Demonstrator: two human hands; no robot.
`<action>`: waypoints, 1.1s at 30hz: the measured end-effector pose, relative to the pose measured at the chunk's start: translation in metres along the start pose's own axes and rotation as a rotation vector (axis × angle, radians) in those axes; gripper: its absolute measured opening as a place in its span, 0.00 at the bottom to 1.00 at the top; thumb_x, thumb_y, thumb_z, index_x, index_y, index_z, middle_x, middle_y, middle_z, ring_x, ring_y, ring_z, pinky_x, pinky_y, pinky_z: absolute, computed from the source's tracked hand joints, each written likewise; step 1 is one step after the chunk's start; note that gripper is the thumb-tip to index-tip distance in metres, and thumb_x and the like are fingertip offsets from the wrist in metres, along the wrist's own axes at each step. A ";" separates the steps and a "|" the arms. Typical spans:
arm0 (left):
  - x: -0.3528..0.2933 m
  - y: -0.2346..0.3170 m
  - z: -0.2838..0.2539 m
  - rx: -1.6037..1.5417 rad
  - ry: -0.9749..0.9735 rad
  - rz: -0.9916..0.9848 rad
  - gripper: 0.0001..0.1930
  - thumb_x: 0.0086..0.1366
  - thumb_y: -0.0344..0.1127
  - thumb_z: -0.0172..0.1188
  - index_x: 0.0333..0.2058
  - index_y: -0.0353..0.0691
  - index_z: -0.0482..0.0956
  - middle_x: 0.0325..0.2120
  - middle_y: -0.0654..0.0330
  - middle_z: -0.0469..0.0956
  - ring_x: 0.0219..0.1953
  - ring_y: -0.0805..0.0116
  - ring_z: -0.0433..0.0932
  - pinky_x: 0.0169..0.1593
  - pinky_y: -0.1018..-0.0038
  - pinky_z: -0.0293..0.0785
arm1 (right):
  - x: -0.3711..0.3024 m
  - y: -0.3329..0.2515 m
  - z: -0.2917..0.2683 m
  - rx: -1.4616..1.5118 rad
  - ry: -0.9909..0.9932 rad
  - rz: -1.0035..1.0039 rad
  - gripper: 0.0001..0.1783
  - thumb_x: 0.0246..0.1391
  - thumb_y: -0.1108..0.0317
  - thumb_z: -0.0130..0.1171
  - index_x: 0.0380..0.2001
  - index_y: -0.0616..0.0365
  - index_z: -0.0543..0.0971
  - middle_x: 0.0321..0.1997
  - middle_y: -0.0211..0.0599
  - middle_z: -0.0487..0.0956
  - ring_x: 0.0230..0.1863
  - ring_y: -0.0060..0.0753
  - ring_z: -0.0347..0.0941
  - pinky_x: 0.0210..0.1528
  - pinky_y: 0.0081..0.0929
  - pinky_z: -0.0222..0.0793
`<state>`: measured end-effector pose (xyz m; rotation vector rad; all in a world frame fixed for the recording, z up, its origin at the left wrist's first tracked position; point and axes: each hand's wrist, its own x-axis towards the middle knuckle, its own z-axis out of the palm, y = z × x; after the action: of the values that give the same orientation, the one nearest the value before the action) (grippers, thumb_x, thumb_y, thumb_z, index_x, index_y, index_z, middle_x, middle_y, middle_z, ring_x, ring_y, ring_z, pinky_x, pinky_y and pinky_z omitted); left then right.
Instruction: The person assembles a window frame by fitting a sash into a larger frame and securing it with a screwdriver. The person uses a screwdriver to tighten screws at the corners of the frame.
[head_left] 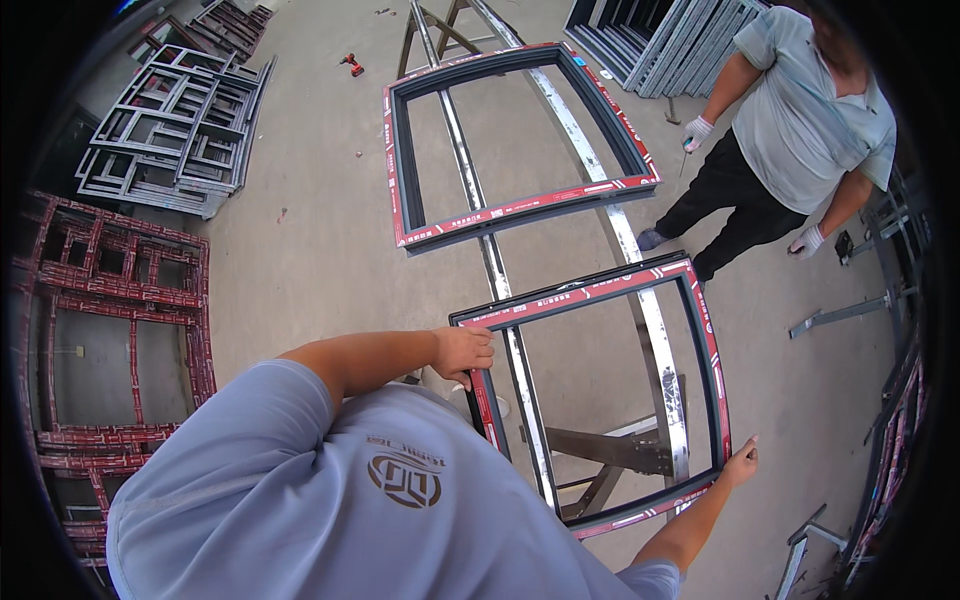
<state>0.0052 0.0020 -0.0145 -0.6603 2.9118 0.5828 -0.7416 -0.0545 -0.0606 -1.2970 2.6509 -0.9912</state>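
Observation:
A dark rectangular window frame [709,330] with red protective film on its faces lies across two metal rails right in front of me. My left hand [462,352] is closed around its left side, close to the far left corner. At the near right corner my right hand [741,463] grips the frame's outer edge, fingers partly hidden. Farther along the rails rests a second window frame [520,207], also dark with red film, apart from the first. Neither of my hands touches it.
The rails [655,350] stand on a trestle [610,450]. A co-worker [800,110] in white gloves stands at the right, holding a thin tool. Stacked frames [170,130] lean at the left, more [670,45] at the far right. A red drill [352,65] lies on the floor.

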 end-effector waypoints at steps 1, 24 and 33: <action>0.000 -0.001 0.001 0.015 0.006 0.014 0.32 0.58 0.63 0.67 0.45 0.38 0.74 0.44 0.50 0.76 0.54 0.45 0.74 0.72 0.49 0.58 | -0.002 0.001 -0.002 0.097 0.121 0.071 0.39 0.65 0.38 0.58 0.19 0.69 0.76 0.16 0.48 0.70 0.21 0.43 0.61 0.30 0.48 0.61; 0.001 -0.004 0.000 -0.004 0.002 0.014 0.29 0.60 0.61 0.66 0.44 0.39 0.73 0.42 0.52 0.74 0.52 0.48 0.75 0.71 0.50 0.59 | -0.021 0.057 -0.068 0.747 0.538 0.479 0.23 0.63 0.52 0.68 0.36 0.66 0.81 0.28 0.33 0.76 0.34 0.33 0.72 0.50 0.36 0.72; -0.003 -0.003 0.011 -0.020 0.128 0.069 0.29 0.59 0.62 0.66 0.43 0.40 0.74 0.40 0.52 0.75 0.49 0.48 0.75 0.70 0.50 0.60 | -0.132 0.052 -0.177 0.722 0.491 0.416 0.18 0.63 0.55 0.70 0.30 0.59 0.81 0.27 0.28 0.75 0.30 0.22 0.67 0.38 0.24 0.69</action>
<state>0.0089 0.0050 -0.0247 -0.6231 3.0624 0.5991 -0.7429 0.1573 0.0196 -0.3677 2.2646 -2.0879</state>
